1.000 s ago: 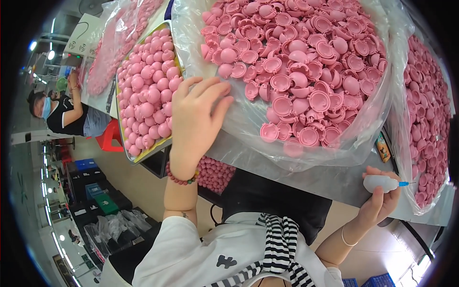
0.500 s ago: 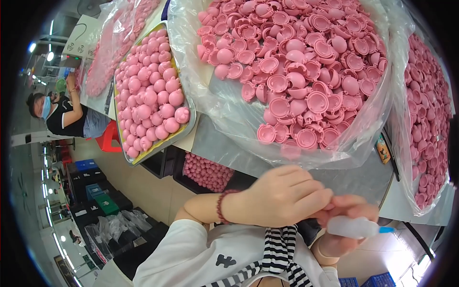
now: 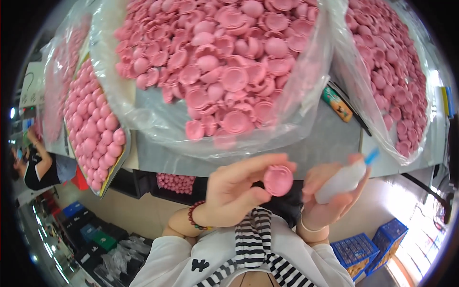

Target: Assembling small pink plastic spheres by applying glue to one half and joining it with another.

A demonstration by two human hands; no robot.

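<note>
On the near side of the bag (image 3: 291,129), the left hand (image 3: 232,196) pinches a pink shell (image 3: 278,181); the right hand (image 3: 326,206) has its fingers wrapped round a bottle (image 3: 340,182). Looks like lining-up; next calls for turning the blue tip (image 3: 372,156) shellward.

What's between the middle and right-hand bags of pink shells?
A green-and-orange item, kind unclear, and a thin black rod, both on the grey tabletop. Shows in the head view.

Blue crates (image 3: 355,253) lower right, green box (image 3: 103,240) lower left, co-worker (image 3: 42,168) far left
</note>
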